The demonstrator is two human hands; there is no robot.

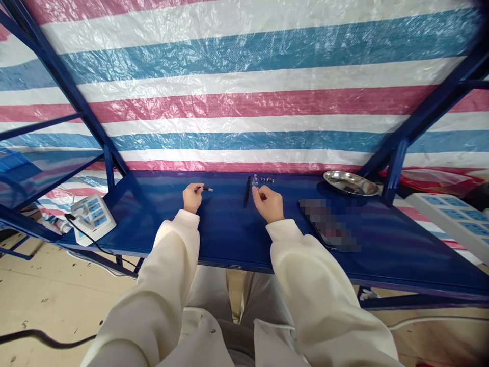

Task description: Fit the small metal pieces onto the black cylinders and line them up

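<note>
Left hand (192,198) pinches a thin tool (205,189), dark tip pointing right, low over the blue shelf (225,229). Black strip (247,191) lies between the hands. Right hand (269,205), fingertips closed on a small clear piece (255,190), sits just beside the strip. Small parts (264,180) lie just beyond it; steel dish (350,183) is well to its right.

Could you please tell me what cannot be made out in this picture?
Head view:
- small parts by the right hand: too small to identify.
- flat object on the shelf: blurred over.
- tool in the left hand: its rear hidden by the fingers.
</note>
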